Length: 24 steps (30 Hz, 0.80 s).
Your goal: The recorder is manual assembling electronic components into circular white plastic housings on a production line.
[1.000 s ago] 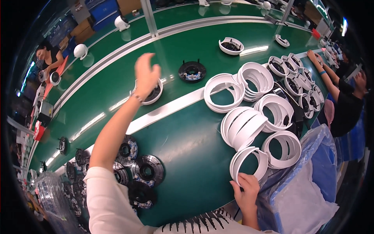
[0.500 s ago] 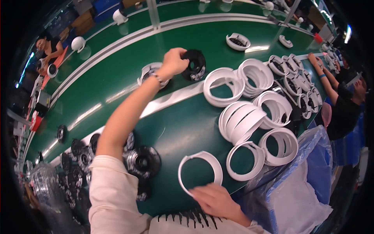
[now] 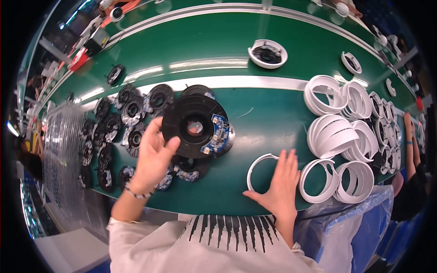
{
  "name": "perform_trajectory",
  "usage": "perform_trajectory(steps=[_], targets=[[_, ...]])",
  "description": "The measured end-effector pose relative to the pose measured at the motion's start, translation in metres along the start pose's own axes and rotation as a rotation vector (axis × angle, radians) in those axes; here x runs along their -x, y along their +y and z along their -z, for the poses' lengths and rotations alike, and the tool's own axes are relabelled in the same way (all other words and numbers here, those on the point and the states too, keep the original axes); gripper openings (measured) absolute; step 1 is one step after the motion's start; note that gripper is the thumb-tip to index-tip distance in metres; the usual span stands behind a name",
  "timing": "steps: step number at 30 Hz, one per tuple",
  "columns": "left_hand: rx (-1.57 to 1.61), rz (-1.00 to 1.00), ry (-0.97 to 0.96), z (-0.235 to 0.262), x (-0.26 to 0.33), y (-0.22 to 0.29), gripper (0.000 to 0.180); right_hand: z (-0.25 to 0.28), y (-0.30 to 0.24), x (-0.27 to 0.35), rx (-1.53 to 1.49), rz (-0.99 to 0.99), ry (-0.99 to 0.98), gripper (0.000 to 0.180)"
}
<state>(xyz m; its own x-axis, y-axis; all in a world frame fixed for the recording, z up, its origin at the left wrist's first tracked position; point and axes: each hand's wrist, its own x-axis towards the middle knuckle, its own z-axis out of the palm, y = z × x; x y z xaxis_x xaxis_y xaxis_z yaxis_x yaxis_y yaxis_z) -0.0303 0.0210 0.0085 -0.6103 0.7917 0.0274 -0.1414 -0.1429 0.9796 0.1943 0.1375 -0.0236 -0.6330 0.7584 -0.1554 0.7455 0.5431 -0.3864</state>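
My left hand (image 3: 152, 152) grips a round black disc (image 3: 177, 113) by its near-left edge. The disc has a hole in its middle and a blue circuit board (image 3: 220, 134) along its right side. It is held up over other black discs, some of which it covers. Flat with fingers stretched out, my right hand (image 3: 283, 186) lies over the right side of a single white ring (image 3: 250, 175) on the green table. Whether its fingers press on the ring I cannot tell.
Several black discs (image 3: 133, 111) with circuit boards lie at left, beside stacked clear plastic trays (image 3: 68, 150). Stacked white rings (image 3: 330, 134) stand at right. White housings with black insides (image 3: 268, 54) sit on the green conveyor beyond. A plastic-lined blue bin (image 3: 346, 227) is at lower right.
My left hand has come back from the conveyor, bringing the black disc over the table's left part. My right hand has spread its fingers over the ring. The view has turned left.
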Motion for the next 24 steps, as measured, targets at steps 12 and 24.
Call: perform_trajectory(steps=[12,24], targets=[[0.335,0.007,0.098,-0.034,0.050,-0.057,0.042,-0.004,-0.032,-0.001,-1.321,0.137,0.412,0.110],[0.874,0.408,-0.116,0.001,0.051,-0.053,0.065,-0.020,-0.084,-0.010,-0.616,0.658,0.018,0.113]])
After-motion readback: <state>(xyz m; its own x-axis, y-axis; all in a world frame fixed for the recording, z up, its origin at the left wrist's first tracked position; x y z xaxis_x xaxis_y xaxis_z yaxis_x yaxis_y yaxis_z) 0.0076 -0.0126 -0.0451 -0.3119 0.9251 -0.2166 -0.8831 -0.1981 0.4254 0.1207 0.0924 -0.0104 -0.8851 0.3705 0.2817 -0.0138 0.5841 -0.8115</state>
